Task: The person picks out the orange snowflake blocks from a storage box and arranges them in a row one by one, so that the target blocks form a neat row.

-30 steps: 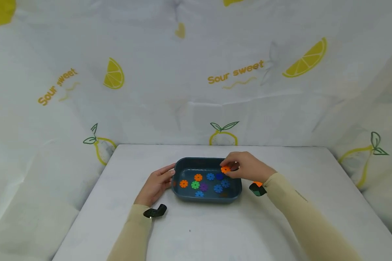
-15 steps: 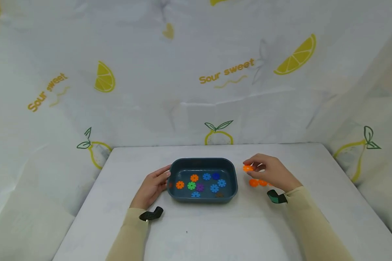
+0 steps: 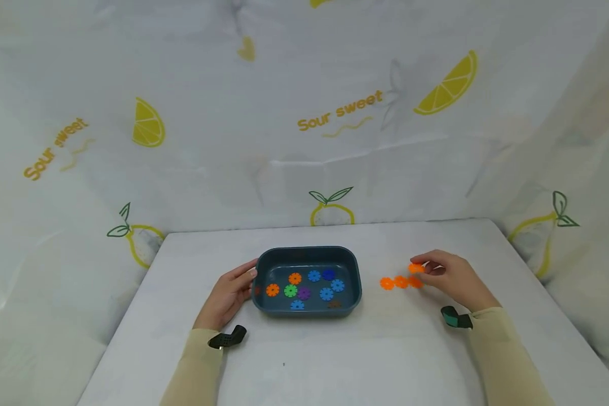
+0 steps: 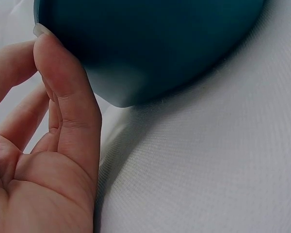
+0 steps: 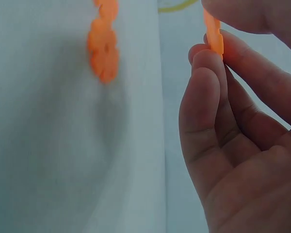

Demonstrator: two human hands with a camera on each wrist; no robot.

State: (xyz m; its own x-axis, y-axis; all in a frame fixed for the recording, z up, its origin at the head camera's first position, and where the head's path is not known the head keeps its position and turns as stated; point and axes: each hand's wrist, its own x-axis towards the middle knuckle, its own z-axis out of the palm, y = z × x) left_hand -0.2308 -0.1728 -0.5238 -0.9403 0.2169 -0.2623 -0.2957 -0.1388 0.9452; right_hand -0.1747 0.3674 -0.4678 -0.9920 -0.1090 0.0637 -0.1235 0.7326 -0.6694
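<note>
My left hand [image 3: 228, 296] grips the left end of a dark teal tray [image 3: 307, 313], its thumb at the rim; in the left wrist view the tray's wall [image 4: 160, 53] fills the top. Several notched plastic discs lie in the tray: orange [image 3: 295, 278], green [image 3: 291, 291], purple [image 3: 304, 293], blue [image 3: 326, 294] and brown. To the right, my right hand [image 3: 453, 277] pinches an orange notched disc [image 3: 416, 268] by its edge, above the table. Just below and left of it, three orange discs [image 3: 401, 282] lie in a row on the table.
The table [image 3: 365, 361] is covered in white cloth, and behind it hangs a white backdrop [image 3: 208, 192] printed with lemons. A black strap with a camera mount sits at each wrist, such as the left wrist strap [image 3: 227, 338].
My right hand has carried the orange disc out from over the tray to the right, above the row of orange discs. My left hand still holds the tray. The head view has shifted slightly.
</note>
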